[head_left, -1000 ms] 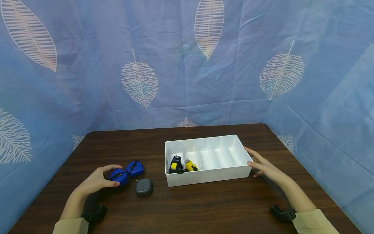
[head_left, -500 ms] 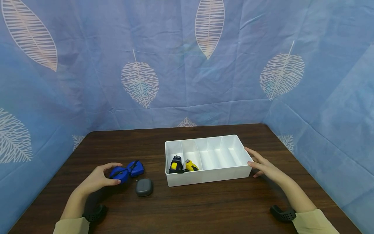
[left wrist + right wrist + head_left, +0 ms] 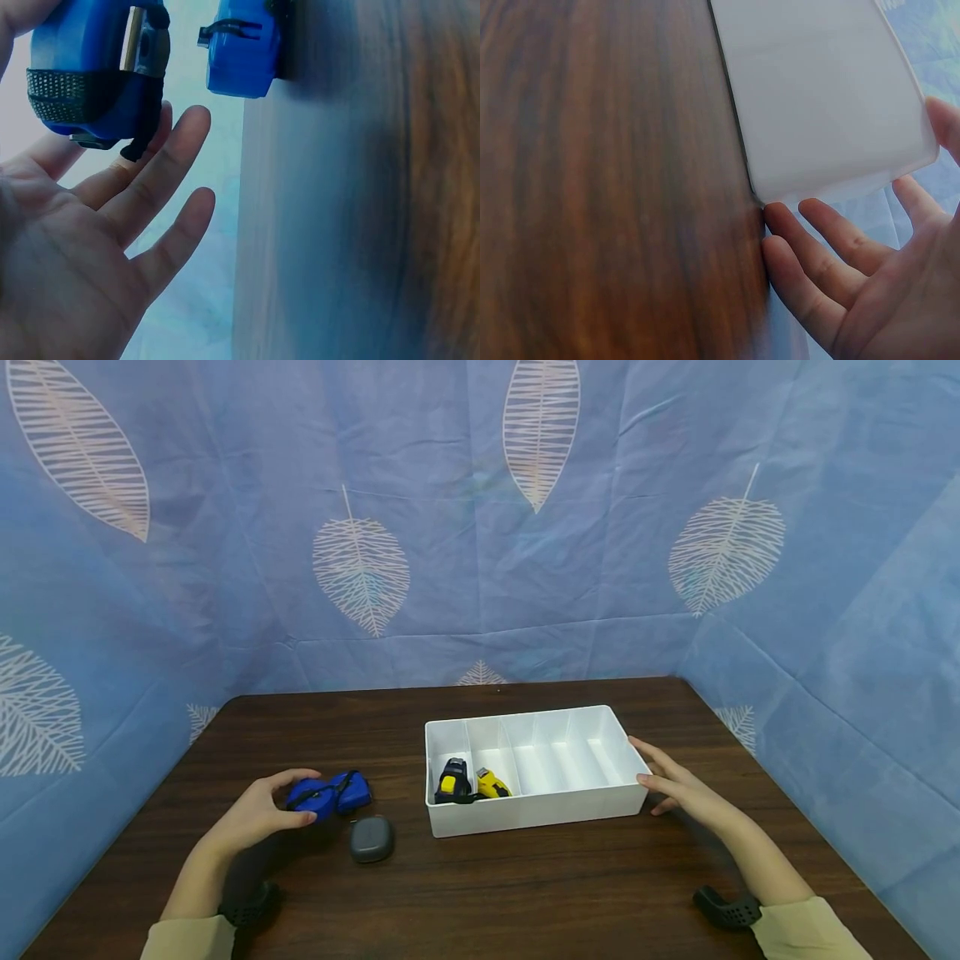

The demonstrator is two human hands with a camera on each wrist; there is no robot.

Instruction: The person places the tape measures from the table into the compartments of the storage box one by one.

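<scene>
My left hand [image 3: 251,818] pinches a blue tape measure [image 3: 311,802] between thumb and fingers. In the left wrist view this tape measure, with a black strap and a metal tape end, is raised off the tabletop, the other fingers spread beneath it. Just beyond it lies a second blue tape measure [image 3: 244,60], also with a black strap. At the right end of a white divided box [image 3: 532,810], my right hand [image 3: 686,793] rests loosely extended fingers around the corner. A black-and-yellow tape measure [image 3: 452,782] sits in the box's leftmost compartment, a small yellow tool [image 3: 492,785] in the adjoining one.
A dark grey rounded case [image 3: 371,839] lies on the brown wooden table [image 3: 525,893] between my left hand and the box. Blue cloth with leaf prints [image 3: 465,568] hangs behind the table and along both sides.
My left hand has moved slightly right and up in the head view with the blue tape measure, which now overlaps the second one. My right hand and the box have stayed put.
</scene>
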